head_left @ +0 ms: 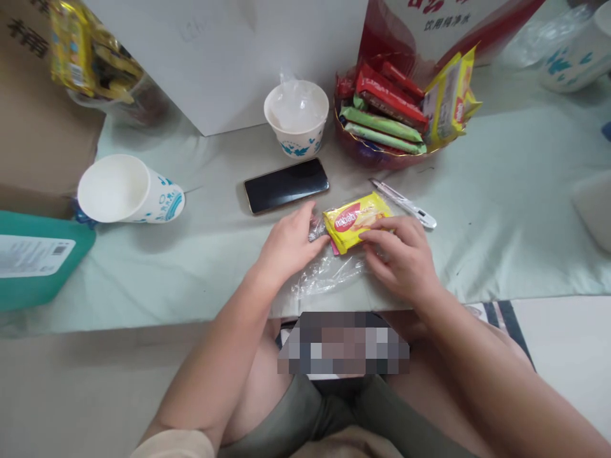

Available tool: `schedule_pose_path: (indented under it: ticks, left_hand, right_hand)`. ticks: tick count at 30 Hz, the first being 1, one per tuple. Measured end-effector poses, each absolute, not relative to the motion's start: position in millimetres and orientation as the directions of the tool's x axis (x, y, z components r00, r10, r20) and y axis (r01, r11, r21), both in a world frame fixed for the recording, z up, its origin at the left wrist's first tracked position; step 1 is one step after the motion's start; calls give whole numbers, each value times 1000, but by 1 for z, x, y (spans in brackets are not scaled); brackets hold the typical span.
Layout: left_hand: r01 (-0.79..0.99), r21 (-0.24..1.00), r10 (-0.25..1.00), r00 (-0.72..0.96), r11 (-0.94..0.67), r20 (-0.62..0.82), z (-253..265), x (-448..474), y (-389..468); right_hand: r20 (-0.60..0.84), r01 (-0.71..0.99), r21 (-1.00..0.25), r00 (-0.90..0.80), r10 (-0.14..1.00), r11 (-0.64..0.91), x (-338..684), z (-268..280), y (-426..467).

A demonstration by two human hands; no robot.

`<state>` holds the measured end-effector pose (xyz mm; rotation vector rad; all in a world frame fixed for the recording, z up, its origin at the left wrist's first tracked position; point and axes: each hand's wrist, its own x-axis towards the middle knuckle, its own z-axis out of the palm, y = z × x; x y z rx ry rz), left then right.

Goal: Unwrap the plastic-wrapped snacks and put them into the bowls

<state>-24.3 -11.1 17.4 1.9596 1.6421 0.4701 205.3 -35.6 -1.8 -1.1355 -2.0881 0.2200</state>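
A yellow nabati wafer packet (351, 218) lies over a crinkled clear plastic bag (324, 275) near the table's front edge. A bit of pink shows beneath the packet. On its right end are the fingers of my right hand (403, 257), curled with the thumb at the lower edge. My left hand (292, 240) is at the packet's left side, thumb and forefinger around part of the clear plastic; its other fingers are mostly hidden. Just beyond my right hand rests a white utility knife (405, 205). A dark-screened phone (286, 186) lies beyond my left hand.
A basket (377, 154) of wrapped snacks stands behind the knife. Left of it, a paper cup (296, 121) holds clear plastic. Another cup (131, 189) lies tipped at left, near a green container (42, 261). A tub of snacks (102, 95) and large boxes stand behind.
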Motion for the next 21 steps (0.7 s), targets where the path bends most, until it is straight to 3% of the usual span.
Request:
schedule_pose_path:
  ticks: [3,6,9,12,16,21]
  left_hand:
    - [805,592,983,141,-46,-116,21,-21,-8]
    - [715,697,987,144,-54,-72,21,-18,-6]
    - [485,874,977,201,-34,-74,20,-16,-6]
    - [170,974,934,301,147,-193,26,-14,-9]
    - [-58,942,874,397,329,-281,37,-12,-13]
    - [-57,917,903,207,395,-376,39,-11,-10]
  right_hand:
    - [472,704,-451,-335,816,549,203,-5,-35]
    - [410,732,-445,-345,844,515,200,-11,-37]
    - [383,733,-466,-338,860,496,199,-15,-37]
    - [408,702,-481,-351,843,525,199,-15,-35]
    - [530,596,-516,-343,776,615,200,-9,-30]
    - [502,509,-594,-369,782,622,204,-2,-28]
